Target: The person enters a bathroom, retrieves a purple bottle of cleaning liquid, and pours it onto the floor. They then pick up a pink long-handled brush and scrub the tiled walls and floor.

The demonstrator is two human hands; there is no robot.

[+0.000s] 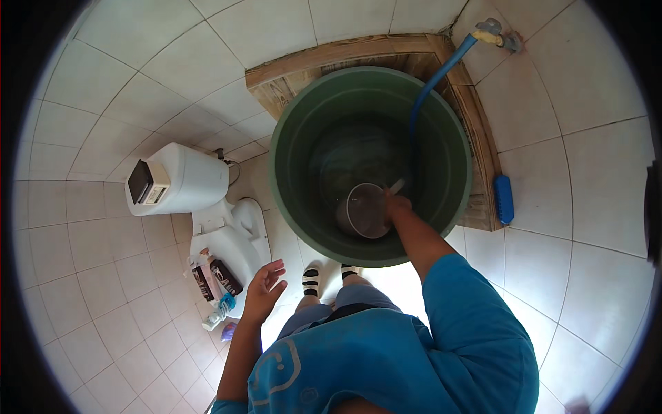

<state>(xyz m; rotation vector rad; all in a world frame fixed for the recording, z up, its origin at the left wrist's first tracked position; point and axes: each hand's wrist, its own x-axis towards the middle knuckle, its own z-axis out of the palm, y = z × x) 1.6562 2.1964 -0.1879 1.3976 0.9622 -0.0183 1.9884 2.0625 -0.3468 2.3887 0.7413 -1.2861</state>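
Observation:
A large round green tub [285, 224] stands in front of me with water [345, 155] in the bottom. My right hand [398, 205] reaches over its near rim and grips the handle of a clear dipper [367, 211]. The dipper is inside the tub; whether it touches the water I cannot tell. My left hand [264, 290] is in the air to the left of the tub, fingers apart and holding nothing. It is nearest to the toilet [238, 259], where dark packages [225, 277] and a blue-handled brush [226, 302] lie on the lid.
A blue hose [441, 76] runs from a wall tap [489, 31] down into the tub. Wood-look tiled ledges [331, 52] frame the tub's back and right. A blue brush [504, 199] rests at the right ledge. A dark-topped box [149, 182] sits on the toilet tank [196, 181].

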